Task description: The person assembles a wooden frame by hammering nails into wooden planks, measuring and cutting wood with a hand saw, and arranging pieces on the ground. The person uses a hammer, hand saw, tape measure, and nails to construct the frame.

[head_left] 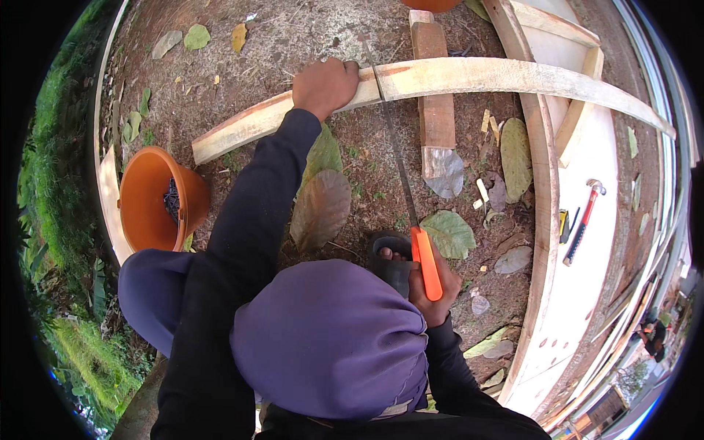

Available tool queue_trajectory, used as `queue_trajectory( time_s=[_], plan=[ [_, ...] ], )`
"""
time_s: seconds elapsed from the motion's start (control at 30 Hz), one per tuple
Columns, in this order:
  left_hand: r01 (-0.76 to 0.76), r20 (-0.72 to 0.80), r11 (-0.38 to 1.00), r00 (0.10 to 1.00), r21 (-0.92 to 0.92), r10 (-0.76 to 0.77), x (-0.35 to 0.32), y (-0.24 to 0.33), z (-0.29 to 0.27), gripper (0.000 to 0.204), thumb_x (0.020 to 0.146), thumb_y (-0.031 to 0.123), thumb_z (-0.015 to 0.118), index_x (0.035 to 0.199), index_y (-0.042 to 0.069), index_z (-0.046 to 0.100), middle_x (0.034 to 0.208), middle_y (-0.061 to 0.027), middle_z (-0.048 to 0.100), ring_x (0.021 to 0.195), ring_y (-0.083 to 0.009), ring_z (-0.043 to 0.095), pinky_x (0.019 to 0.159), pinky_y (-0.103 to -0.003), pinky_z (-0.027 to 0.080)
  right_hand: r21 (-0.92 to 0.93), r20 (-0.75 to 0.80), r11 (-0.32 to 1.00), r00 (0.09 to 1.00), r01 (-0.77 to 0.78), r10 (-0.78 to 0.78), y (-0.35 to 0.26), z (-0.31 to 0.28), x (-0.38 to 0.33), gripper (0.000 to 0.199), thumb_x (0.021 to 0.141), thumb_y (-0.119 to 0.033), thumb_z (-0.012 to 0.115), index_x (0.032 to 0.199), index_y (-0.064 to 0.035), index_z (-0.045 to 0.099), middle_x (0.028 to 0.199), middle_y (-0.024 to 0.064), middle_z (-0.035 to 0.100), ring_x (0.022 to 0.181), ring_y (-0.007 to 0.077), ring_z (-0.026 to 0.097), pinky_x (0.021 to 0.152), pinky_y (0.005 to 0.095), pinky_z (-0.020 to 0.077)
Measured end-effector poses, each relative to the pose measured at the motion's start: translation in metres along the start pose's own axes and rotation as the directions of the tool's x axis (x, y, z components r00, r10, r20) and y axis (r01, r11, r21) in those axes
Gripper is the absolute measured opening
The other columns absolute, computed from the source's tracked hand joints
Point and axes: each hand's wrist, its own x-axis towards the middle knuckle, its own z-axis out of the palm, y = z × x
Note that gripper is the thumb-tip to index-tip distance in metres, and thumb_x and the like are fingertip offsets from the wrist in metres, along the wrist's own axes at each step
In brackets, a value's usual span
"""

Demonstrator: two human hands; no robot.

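Note:
A long pale wooden board [469,77] runs across the far side of the view, bent by the lens. My left hand [326,86] grips its edge from above, just left of the saw. In my right hand [434,286] is the orange handle of a handsaw [400,158], fingers wrapped round it. The saw's dark blade crosses the board and meets its edge close to my left hand. Beneath the board lies a short brown wood block [435,110] that props it up. My sandalled foot [391,257] shows beside the saw handle.
An orange bucket [150,202] with something dark inside stands at the left. To the right, a timber frame [543,220] borders a white panel [587,286] bearing a red-handled hammer [584,220] and a yellow-black tape measure [564,226]. Dry leaves [323,209] and wood scraps litter the soil.

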Motion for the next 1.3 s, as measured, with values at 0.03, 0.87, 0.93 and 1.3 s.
queue_trajectory(
  time_s=[0.03,0.87,0.93,1.3],
  plan=[
    [0.011,0.028,1.000,1.000,-0.026,-0.011,-0.006,0.010,-0.010,0.058,0.098,0.045,0.040,0.100,-0.004,0.071,0.104,-0.0300,0.070,0.098,-0.0489,0.067,0.090,-0.056,0.050,0.053,-0.016,0.998,1.000,-0.025,0.026,-0.001,0.006,0.010,0.048,0.087,-0.007,0.064,0.134,0.0038,0.062,0.112,0.0172,0.075,0.088,0.0248,0.076,0.080,0.0346,0.0585],
    [0.031,-0.016,0.999,0.999,-0.013,-0.032,-0.021,0.004,-0.001,0.056,0.098,0.044,0.041,0.101,-0.001,0.075,0.102,-0.0316,0.071,0.097,-0.0499,0.068,0.092,-0.056,0.052,0.133,-0.021,0.989,0.997,-0.065,0.069,-0.013,0.010,0.022,0.045,0.087,-0.006,0.066,0.130,0.0038,0.064,0.106,0.0178,0.075,0.090,0.0249,0.077,0.079,0.0354,0.0590],
    [-0.037,-0.042,0.999,0.998,-0.009,0.036,-0.003,0.012,0.006,0.056,0.098,0.044,0.041,0.100,-0.001,0.075,0.102,-0.0319,0.071,0.096,-0.0501,0.068,0.091,-0.056,0.052,0.110,-0.056,0.989,0.992,-0.104,0.111,-0.007,0.046,0.105,0.045,0.085,-0.006,0.067,0.129,0.0020,0.065,0.102,0.0195,0.075,0.084,0.0272,0.076,0.074,0.0363,0.0583],
    [-0.012,0.063,1.000,0.998,0.007,0.011,0.000,-0.007,0.000,0.061,0.098,0.047,0.038,0.111,-0.004,0.068,0.117,-0.0222,0.070,0.109,-0.0478,0.063,0.097,-0.054,0.047,0.125,-0.046,0.991,0.998,-0.040,0.046,-0.004,0.033,0.063,0.046,0.085,-0.005,0.066,0.131,0.0007,0.064,0.105,0.0188,0.075,0.083,0.0275,0.076,0.077,0.0343,0.0592]
  ],
)
